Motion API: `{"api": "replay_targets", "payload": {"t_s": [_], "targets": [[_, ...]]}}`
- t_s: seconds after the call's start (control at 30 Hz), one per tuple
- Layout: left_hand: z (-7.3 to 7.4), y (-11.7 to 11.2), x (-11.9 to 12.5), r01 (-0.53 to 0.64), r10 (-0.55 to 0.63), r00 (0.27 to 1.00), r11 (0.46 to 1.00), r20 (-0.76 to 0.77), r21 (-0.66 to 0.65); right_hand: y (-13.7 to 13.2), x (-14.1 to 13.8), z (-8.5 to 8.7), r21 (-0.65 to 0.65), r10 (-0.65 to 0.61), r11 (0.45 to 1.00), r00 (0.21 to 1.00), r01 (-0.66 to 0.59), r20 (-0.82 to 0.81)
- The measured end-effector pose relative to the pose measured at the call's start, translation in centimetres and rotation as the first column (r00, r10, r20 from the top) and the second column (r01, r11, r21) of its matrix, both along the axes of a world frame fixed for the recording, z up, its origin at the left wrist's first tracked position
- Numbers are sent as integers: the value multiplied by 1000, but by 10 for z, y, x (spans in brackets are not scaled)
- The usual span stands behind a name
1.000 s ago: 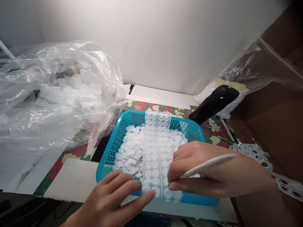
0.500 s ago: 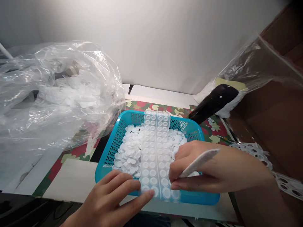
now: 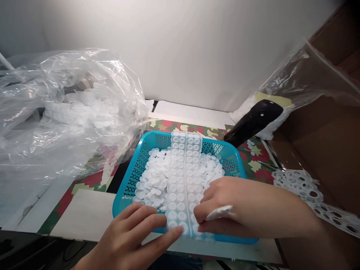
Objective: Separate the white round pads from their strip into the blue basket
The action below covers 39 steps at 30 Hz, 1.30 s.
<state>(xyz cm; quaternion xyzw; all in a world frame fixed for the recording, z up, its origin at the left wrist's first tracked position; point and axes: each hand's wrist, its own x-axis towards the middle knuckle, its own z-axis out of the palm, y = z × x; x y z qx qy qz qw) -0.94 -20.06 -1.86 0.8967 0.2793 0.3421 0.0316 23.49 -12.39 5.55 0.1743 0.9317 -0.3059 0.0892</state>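
A translucent strip with rows of round cups (image 3: pixel 180 176) lies lengthwise across a blue plastic basket (image 3: pixel 244 240), over small white discs (image 3: pixel 153 183). My left hand (image 3: pixel 123 232) is open at the basket's near edge, fingers apart. Its thumb presses the strip's near end. Over the strip's near right side, my right hand (image 3: pixel 222 198) is closed around a slim white tool (image 3: pixel 221 212), possibly wrapped in tape. The tool's blunt end sticks out beside the thumb; its working tip is hidden by the fingers.
A large clear plastic bag (image 3: pixel 84 112) of white pieces stands at the left. Behind the basket at the right is a black handle-shaped object (image 3: pixel 254 120). White sheet scraps with round holes (image 3: pixel 300 183) lie at the right beside a brown box (image 3: pixel 323 142).
My right hand has moved slightly down and left over the strip, and the white tool has tilted so less of it shows. My left hand and the basket stay put.
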Motion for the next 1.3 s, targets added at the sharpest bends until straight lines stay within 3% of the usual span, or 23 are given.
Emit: {"api": "replay_targets", "payload": {"t_s": [0.27, 0.6, 0.87, 1.13, 1.3], "targets": [[6, 0, 0, -6, 6, 1000, 1000, -15, -1, -1, 5, 15, 83, -20, 996, 999, 22, -28], [8, -3, -1, -60, 61, 998, 997, 2, -54, -3, 2, 12, 144, -92, 985, 995, 98, -46], [6, -2, 2, -17, 17, 1000, 984, -1, -180, -5, 7, 14, 149, -98, 984, 995, 101, -26], [9, -2, 6, -51, 48, 999, 974, -21, -220, -5, 26, 32, 124, -260, 952, 953, 280, -155], [9, 0, 6, -68, 57, 997, 966, -50, -250, -21, 27, 25, 30, -489, 848, 802, 530, -344]]}}
